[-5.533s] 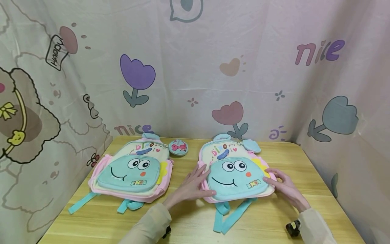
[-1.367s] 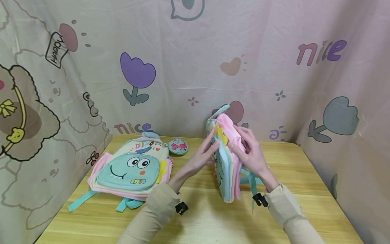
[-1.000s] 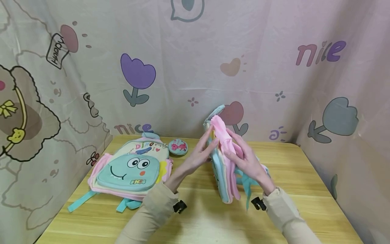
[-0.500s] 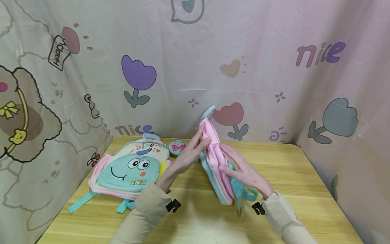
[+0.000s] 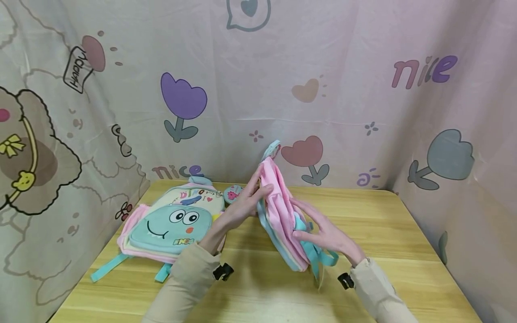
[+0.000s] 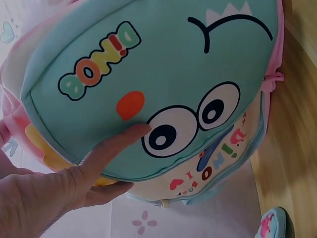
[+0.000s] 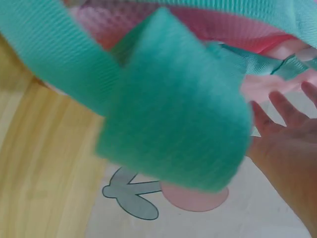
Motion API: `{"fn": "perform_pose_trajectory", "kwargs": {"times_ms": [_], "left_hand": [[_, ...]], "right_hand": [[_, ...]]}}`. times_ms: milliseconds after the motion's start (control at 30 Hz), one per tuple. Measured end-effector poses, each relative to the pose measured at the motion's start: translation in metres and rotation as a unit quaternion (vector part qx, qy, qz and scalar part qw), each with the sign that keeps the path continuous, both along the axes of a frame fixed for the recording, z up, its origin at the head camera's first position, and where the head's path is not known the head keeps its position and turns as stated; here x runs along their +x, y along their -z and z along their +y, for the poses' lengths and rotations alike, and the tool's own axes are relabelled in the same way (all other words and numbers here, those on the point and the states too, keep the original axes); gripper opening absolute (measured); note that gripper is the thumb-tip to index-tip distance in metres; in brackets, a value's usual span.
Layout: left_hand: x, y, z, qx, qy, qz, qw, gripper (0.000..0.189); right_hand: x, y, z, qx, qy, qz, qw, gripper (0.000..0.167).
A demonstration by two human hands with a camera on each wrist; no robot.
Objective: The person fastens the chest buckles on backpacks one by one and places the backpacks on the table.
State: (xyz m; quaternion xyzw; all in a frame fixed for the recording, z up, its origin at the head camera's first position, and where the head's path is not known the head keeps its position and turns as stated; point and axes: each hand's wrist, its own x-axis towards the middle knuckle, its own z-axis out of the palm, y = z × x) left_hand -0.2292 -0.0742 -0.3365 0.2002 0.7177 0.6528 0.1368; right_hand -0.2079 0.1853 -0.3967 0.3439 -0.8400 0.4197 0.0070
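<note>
A child's backpack [image 5: 276, 208], pink at the side with a mint front pocket, stands on edge with its side facing up, leaning left. My left hand [image 5: 242, 206] holds its upper left edge, fingers along the cartoon-face front and thumb on the pink side. In the left wrist view, a finger of the left hand [image 6: 64, 191] lies on the front pocket [image 6: 148, 64]. On the back side, my right hand [image 5: 323, 231] touches the bag with spread, fairly straight fingers. Teal straps [image 7: 178, 104] hang beside the right hand [image 7: 287, 134] in the right wrist view.
A matching backpack [image 5: 169, 229] lies face up on the wooden table [image 5: 383, 251] at the left, its straps toward the front. Its round pouch [image 5: 232, 194] sits close behind my left hand. A printed curtain [image 5: 343, 112] hangs behind the table.
From lying face up, the right-hand backpack has been raised onto its edge. Over the last second it has tipped and shifted left with both hands, while the right hand slid lower toward the straps.
</note>
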Motion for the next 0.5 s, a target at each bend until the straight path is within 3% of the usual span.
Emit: {"fn": "perform_pose_trajectory", "kwargs": {"times_ms": [167, 500], "left_hand": [[-0.001, 0.001, -0.007, 0.000, 0.002, 0.000, 1.0000, 0.077], [-0.003, 0.011, -0.022, 0.007, -0.012, -0.031, 0.9994, 0.084]], "right_hand": [[0.000, 0.011, 0.004, 0.023, -0.005, -0.002, 0.9997, 0.080], [-0.003, 0.036, 0.019, 0.021, -0.011, -0.055, 0.9982, 0.086]]}}
